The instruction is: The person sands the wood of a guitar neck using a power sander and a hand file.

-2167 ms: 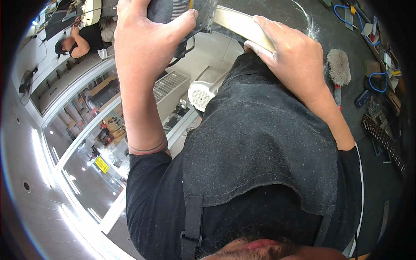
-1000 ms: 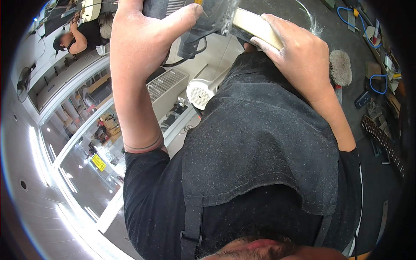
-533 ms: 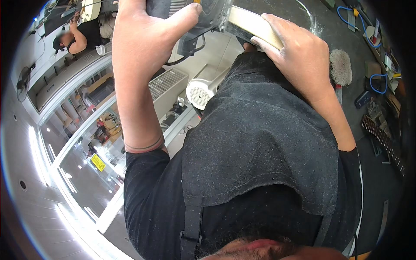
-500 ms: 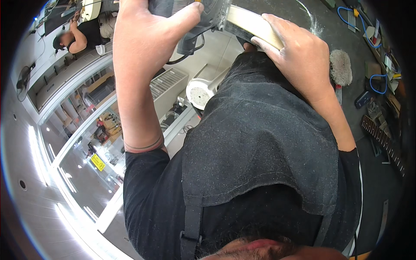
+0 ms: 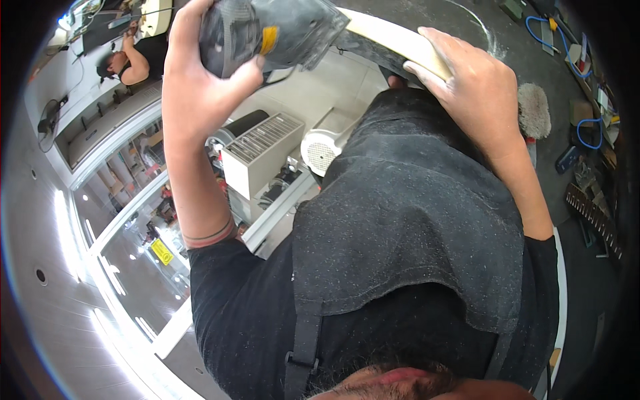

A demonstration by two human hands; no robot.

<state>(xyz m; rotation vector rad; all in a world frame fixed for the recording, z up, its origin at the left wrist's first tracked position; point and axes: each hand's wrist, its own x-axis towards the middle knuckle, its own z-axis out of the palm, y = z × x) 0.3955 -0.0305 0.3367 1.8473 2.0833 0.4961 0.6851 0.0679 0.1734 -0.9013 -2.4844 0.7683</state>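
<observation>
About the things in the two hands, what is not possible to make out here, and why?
All in the head view:
Dark tool: its top part, cut off by the upper edge.
Left hand: fingertips other than the thumb's, behind the tool or past the upper edge.
Pale piece: its right end, covered by the right hand.

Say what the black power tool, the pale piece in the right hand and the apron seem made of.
Black power tool: probably moulded plastic, low sheen, going by its rounded dark shell.
Pale piece in the right hand: perhaps wood, smooth and matt; cream colour fits, but no grain is readable.
Apron: likely heavy cloth, dull dark grey, with stitched seams and soft folds.
</observation>
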